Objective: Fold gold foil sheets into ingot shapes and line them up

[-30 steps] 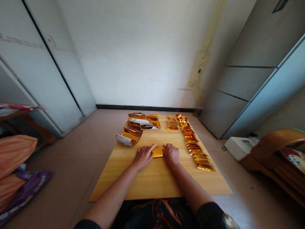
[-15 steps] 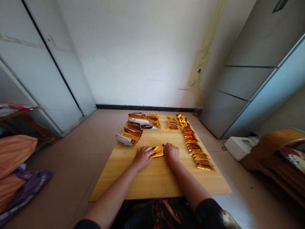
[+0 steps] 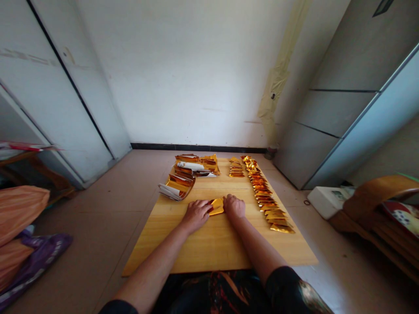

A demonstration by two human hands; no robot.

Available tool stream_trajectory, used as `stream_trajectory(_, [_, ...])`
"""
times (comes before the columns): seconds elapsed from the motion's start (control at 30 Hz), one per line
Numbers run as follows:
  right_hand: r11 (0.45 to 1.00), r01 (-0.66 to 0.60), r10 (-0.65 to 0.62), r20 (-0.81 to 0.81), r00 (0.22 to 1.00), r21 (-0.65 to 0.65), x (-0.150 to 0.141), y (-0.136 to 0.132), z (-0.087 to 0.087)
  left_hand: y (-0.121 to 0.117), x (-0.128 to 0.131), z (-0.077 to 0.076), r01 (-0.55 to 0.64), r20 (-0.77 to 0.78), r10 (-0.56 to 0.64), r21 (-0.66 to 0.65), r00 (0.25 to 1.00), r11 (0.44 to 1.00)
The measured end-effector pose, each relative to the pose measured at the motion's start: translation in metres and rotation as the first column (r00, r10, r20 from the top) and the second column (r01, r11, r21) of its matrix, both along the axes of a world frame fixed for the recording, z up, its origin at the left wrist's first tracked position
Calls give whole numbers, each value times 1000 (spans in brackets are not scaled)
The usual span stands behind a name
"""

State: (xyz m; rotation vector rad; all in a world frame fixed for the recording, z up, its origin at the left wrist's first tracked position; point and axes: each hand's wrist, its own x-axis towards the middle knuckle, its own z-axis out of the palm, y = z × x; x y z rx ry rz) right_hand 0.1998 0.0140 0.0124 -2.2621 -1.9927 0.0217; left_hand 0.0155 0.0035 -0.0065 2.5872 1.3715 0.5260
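Between my hands a gold foil sheet, folded into a small flat packet (image 3: 216, 206), lies on the wooden board (image 3: 209, 248). My left hand (image 3: 197, 212) presses on the packet's left end, fingers together and pointing right. At its right end my right hand (image 3: 234, 206) is curled closed, gripping the edge; its fingertips are partly hidden. A long row of folded gold foil pieces (image 3: 266, 198) runs down the board's right side. A shorter stack of them (image 3: 236, 168) stands at the back, left of that row.
Loose gold foil sheets with white backs (image 3: 198, 165) lie at the board's back left, with a curled pile of sheets (image 3: 177, 186) before them. A grey refrigerator (image 3: 322, 113) stands right, near a white box (image 3: 328, 201). Orange and purple bags (image 3: 36, 248) are at left.
Almost nothing differs. Both hands keep their places on the foil packet, and the whole view has shifted very slightly.
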Motion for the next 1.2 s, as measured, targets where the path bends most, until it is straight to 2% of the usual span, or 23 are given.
stream_trajectory(0.23, [1000, 0, 1, 29, 1000, -27, 0, -1, 2, -2, -2, 3, -4, -38, 6, 42, 999, 999])
stream_trajectory(0.37, [1000, 5, -5, 52, 999, -16, 0, 0, 1, 1, 0, 20, 71, -122, -63, 63, 991, 995])
stream_trajectory(0.47, [998, -58, 58, 76, 995, 0, 1, -1, 1, 6, 8, 37, 119, -200, -118, -8, 973, 993])
stream_trajectory(0.53, [992, -127, 125, 98, 987, 14, 3, -1, 1, 8, 17, 45, 102, -252, -110, -43, 962, 994])
stream_trajectory(0.6, [980, -198, 194, 122, 973, 19, 5, -1, 1, 8, 26, 47, 32, -258, -33, -9, 965, 999])
stream_trajectory(0.7, [964, -265, 260, 138, 956, 21, 7, -1, 0, 3, 38, 42, -53, -252, 61, 37, 966, 998])
stream_trajectory(0.87, [966, -254, 247, 122, 961, 40, 8, -1, 0, -9, 41, 23, -140, -208, 159, 101, 965, 985])
stream_trajectory(1.03, [967, -249, 242, 105, 964, 59, 7, -4, -2, -10, 36, 12, -121, -200, 149, 146, 969, 982])
stream_trajectory(1.2, [977, -207, 202, 77, 976, 56, 6, 3, -8, 14, 30, 7, -13, -167, 37, 140, 985, 990])
